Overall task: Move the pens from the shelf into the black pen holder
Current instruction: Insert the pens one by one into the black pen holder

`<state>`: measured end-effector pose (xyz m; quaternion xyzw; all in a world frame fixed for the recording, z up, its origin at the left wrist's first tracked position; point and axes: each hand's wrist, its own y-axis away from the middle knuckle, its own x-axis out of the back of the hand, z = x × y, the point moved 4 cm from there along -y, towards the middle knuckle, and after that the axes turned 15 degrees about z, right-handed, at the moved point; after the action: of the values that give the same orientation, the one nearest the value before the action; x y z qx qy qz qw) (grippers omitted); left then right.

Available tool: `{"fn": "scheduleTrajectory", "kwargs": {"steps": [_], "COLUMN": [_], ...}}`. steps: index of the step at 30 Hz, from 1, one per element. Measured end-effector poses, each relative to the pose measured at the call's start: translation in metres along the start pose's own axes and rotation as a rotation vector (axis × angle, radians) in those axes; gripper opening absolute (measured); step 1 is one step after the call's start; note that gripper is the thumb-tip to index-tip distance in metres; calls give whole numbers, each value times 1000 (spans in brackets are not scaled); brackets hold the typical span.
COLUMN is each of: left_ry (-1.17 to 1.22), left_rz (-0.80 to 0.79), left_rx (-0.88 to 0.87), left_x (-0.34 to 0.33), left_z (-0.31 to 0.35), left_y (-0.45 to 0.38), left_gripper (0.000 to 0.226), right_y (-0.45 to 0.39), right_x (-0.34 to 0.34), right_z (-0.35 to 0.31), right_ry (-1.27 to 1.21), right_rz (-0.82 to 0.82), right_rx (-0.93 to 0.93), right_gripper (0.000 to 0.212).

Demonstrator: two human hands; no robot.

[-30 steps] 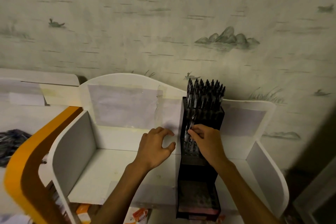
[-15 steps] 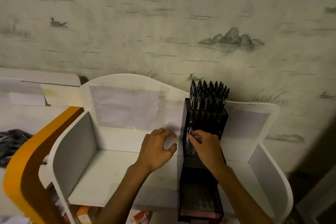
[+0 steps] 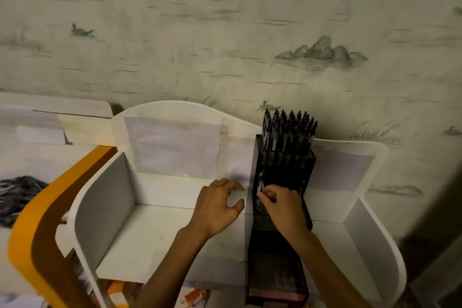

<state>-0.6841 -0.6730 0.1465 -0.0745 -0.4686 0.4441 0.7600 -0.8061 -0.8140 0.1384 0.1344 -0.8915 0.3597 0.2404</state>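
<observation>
The black pen holder (image 3: 285,165) stands on the white shelf (image 3: 160,232), right of centre, its back rows packed with several dark pens (image 3: 287,130). My right hand (image 3: 282,205) is over the holder's lower front rows and pinches one dark pen (image 3: 261,181) between thumb and fingers, its tip down in a slot. My left hand (image 3: 217,205) hovers just left of the holder above the shelf floor, fingers loosely curled, holding nothing. A dark heap of pens (image 3: 17,192) lies at the far left.
The shelf has white side walls (image 3: 105,202) and a curved back panel (image 3: 180,142) with paper taped on. An orange curved panel (image 3: 42,220) sits at the left. Orange packets (image 3: 117,292) lie below the shelf. A patterned wall rises behind.
My right hand has lowered the pen further into the holder's front rows. The left hand has barely shifted.
</observation>
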Motion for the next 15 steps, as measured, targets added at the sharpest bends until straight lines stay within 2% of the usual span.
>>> {"fn": "scheduleTrajectory", "kwargs": {"steps": [13,15], "left_ry": [-29,-47], "left_rz": [-11,-2], "left_rx": [38,38], "left_x": [3,7], "left_z": [2,0], "left_y": [13,17], "left_gripper": [28,30], "right_y": [8,12], "right_x": [4,9], "right_z": [3,-2], "right_ry": [90,98], "right_rz": [-27,-29], "right_rx": [-48,-12], "right_gripper": [14,11]}}
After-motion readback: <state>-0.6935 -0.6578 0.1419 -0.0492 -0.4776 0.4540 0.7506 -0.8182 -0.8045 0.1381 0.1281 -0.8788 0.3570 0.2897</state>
